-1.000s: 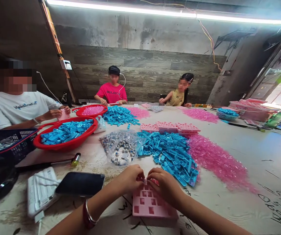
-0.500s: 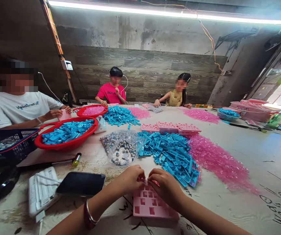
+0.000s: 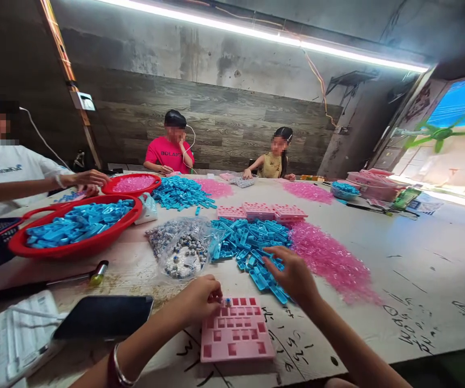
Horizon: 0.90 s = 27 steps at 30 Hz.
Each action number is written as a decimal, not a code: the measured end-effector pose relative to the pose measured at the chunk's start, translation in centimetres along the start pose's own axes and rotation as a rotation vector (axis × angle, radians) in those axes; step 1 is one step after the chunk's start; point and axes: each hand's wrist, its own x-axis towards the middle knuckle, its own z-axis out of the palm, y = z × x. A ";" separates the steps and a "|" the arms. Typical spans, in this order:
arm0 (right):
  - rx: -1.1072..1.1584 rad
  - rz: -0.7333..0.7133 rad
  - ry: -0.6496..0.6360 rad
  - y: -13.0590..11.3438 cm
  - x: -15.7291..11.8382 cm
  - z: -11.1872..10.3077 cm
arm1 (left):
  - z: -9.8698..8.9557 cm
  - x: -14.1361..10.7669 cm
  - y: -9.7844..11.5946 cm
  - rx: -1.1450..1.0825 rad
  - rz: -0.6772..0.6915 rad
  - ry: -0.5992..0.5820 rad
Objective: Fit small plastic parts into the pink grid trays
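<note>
A pink tray [image 3: 236,328] with square and rectangular recesses lies flat on the table in front of me. My left hand [image 3: 204,296] is at its top left corner, fingertips pinched; what they hold, if anything, is too small to name. A small silver and blue piece [image 3: 228,302] sits in the top row beside those fingertips. My right hand [image 3: 291,272] hovers over the near right part of the blue plastic pieces [image 3: 252,237], thumb and fingers apart, nothing visible between them. Behind my left hand lies a clear bag of small metallic parts [image 3: 184,256].
Translucent pink pieces [image 3: 329,258] spread right of the blue pile. Stacked pink trays [image 3: 259,211] stand behind it. A red basket [image 3: 79,250] of blue pieces, a phone [image 3: 105,317] and a white power bank [image 3: 22,334] are left. Three other people sit around the table [image 3: 398,258].
My right hand has left the tray and moved up and right to the blue pieces, its fingers opening. The view has turned right. The person at left now reaches toward the red baskets.
</note>
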 end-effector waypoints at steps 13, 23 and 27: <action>-0.147 0.422 -0.411 8.8 -3.7 -2.8 | 0.0 0.2 -0.3 -0.014 0.026 -0.002; -0.202 0.352 -0.390 8.6 -3.6 -2.3 | -0.4 -0.2 0.4 -0.005 0.030 -0.010; -0.231 0.332 -0.380 9.2 -3.9 -1.9 | -0.4 -0.3 0.3 0.007 0.045 -0.010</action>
